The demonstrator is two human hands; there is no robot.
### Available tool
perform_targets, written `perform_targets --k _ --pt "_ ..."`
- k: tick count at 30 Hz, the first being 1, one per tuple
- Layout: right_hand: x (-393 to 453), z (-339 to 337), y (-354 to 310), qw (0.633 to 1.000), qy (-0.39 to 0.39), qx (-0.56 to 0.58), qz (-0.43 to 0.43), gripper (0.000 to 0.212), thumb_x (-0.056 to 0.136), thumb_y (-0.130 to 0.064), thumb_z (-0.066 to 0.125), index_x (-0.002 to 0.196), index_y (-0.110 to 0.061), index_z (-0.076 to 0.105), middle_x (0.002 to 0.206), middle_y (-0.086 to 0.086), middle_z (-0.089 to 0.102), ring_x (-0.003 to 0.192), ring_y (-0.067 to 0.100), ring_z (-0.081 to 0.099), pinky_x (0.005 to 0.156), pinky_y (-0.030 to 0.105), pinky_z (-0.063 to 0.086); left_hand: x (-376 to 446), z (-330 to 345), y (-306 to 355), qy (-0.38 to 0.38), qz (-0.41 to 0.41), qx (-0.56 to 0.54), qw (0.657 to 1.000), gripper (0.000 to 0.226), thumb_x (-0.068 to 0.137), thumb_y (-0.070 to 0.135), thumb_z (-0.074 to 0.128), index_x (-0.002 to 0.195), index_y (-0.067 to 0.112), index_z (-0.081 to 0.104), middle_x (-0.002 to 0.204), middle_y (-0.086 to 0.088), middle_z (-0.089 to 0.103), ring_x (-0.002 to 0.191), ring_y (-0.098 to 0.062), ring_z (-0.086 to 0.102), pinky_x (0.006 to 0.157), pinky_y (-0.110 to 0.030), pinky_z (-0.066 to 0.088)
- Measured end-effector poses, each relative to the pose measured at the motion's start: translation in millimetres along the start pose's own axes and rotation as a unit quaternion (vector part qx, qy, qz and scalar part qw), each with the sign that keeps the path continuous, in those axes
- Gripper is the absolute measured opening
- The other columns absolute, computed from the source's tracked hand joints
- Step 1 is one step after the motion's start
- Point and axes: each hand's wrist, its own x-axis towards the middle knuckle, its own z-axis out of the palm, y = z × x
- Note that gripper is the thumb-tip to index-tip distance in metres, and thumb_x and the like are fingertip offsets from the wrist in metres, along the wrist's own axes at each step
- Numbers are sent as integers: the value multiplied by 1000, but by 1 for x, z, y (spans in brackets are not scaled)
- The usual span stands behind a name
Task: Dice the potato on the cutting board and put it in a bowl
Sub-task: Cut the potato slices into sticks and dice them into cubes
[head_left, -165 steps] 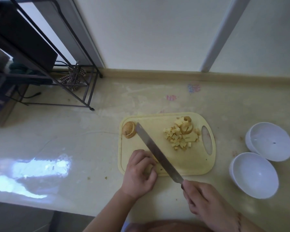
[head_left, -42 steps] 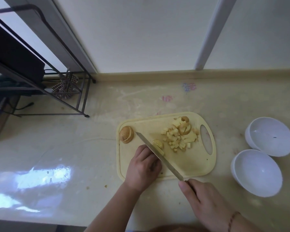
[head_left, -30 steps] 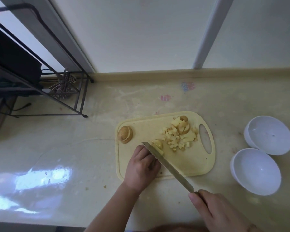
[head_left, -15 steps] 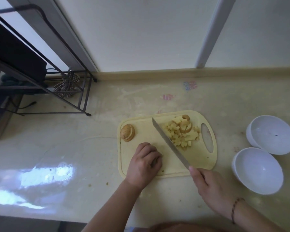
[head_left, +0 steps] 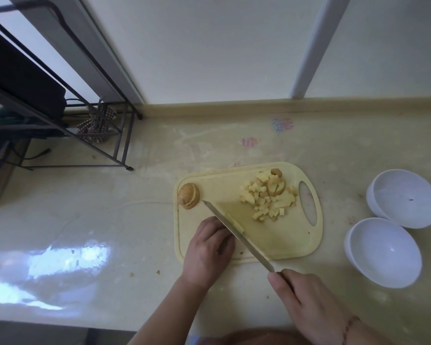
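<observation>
A pale yellow cutting board (head_left: 279, 242) lies on the counter. Diced potato pieces (head_left: 266, 195) are heaped at its far right, beside the handle hole. A brown potato end (head_left: 188, 196) sits at the board's far left corner. My left hand (head_left: 208, 250) presses down on a potato piece at the board's near left; only a thin pale strip (head_left: 234, 221) shows past the blade. My right hand (head_left: 306, 302) grips the handle of a long knife (head_left: 237, 235), whose blade runs diagonally across the board against my left fingers.
Two white bowls stand right of the board, one nearer (head_left: 383, 252) and one farther (head_left: 404, 197). A black metal rack (head_left: 60, 100) with a dark appliance fills the far left. Small crumbs (head_left: 157, 271) lie on the counter near the board's front left corner.
The knife has swung back from beside the diced pile to the left, where its blade now rests against my left fingers over the held piece. My left hand stays in place.
</observation>
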Motion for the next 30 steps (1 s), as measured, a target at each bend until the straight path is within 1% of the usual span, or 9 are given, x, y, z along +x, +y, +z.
perform_targets --k 6,10,13,14,16,17,24,27,30 --pt "-10 -6 4 999 9 -40 28 47 95 -51 41 58 -24 35 60 -26 57 60 2 49 63 17 37 1 1 1 18 -19 1 1000 16 78 -1 80 93 4 77 103 -2 70 99 -21 65 84 -31 54" --pt "-19 -13 2 979 81 -185 -17 49 98 -50 37 58 -24 30 48 -16 51 59 -3 47 62 9 33 1 2 0 22 -21 4 1000 12 81 1 78 92 4 77 100 -1 69 95 -20 63 80 -31 54" --pt "-21 -9 2 992 1 -124 38 46 93 -61 29 65 -25 37 69 -48 48 67 -5 51 67 10 36 -1 3 -2 17 -16 6 1000 10 82 1 78 92 4 77 98 -1 69 92 -20 63 77 -31 53" --pt "-18 -8 4 993 -15 -109 41 48 89 -65 25 66 -25 39 69 -46 51 64 -5 52 66 12 36 -1 3 -2 15 -14 5 1000 11 82 2 77 92 5 77 98 -1 70 92 -20 63 78 -31 53" --pt "-6 -5 3 996 -15 -81 28 52 81 -68 18 64 -25 40 58 -16 59 55 -1 50 62 20 34 -1 3 -3 12 -11 7 1000 12 83 2 77 94 5 77 100 -2 70 93 -20 63 79 -30 53" --pt "1 -4 0 997 -8 -70 16 51 80 -67 18 62 -25 40 53 -6 54 54 1 49 61 22 33 0 3 -4 11 -10 8 1000 12 83 2 77 95 5 77 100 -2 70 93 -20 63 79 -30 54" --pt "16 0 10 998 38 -42 -18 73 77 -83 6 63 -24 47 56 -5 57 59 6 55 60 28 40 0 2 -2 18 -16 9 1000 7 83 6 78 90 5 77 96 -1 70 91 -17 63 78 -29 54" --pt "21 -15 21 997 67 -29 7 85 64 -95 1 55 -21 44 48 -5 54 50 7 52 54 28 38 1 2 0 20 -22 10 999 6 81 5 79 85 6 76 93 -1 68 89 -15 61 77 -28 53" --pt "26 -28 22 998 51 2 36 89 60 -97 4 56 -17 42 49 1 48 47 9 45 56 30 40 1 1 1 18 -22 12 1000 8 80 6 80 86 6 75 94 -1 67 90 -15 60 77 -28 53"
